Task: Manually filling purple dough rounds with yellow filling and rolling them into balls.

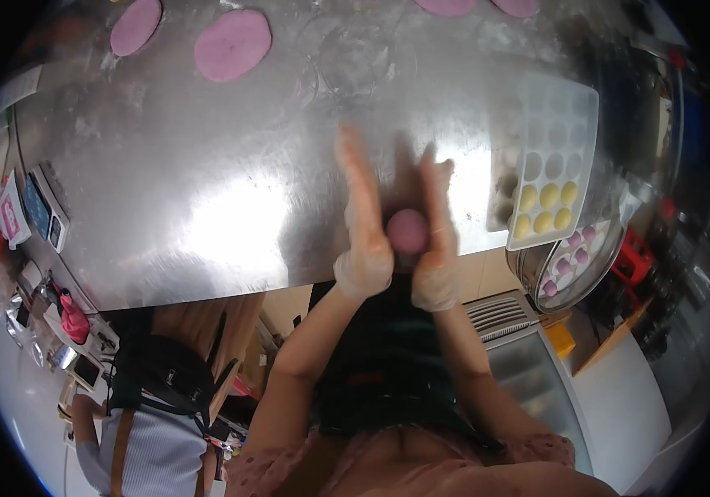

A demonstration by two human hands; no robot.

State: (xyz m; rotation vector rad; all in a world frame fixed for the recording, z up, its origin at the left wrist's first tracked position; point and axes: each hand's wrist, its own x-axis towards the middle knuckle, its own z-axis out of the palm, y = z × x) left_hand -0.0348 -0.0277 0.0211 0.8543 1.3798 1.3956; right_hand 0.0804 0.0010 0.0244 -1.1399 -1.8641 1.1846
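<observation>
Between my two palms, near the front edge of the steel table [231,149], is a round pink dough ball [407,231]. My left hand [361,215], in a thin clear glove, stands on edge at the ball's left with its fingers stretched forward. On the other side my right hand [438,232], gloved the same way, presses its palm to the ball. The fingers of both hands are straight and slightly smeared by motion. A flat pink dough round [233,45] lies far left on the table, with a smaller pink one [135,26] beside it.
At right, a white tray [555,157] with round hollows holds several yellow balls. Beyond its near end is a round pan [582,269] with pink and white pieces. A scale [47,207] stands at the left edge. Another person [152,439] is at lower left.
</observation>
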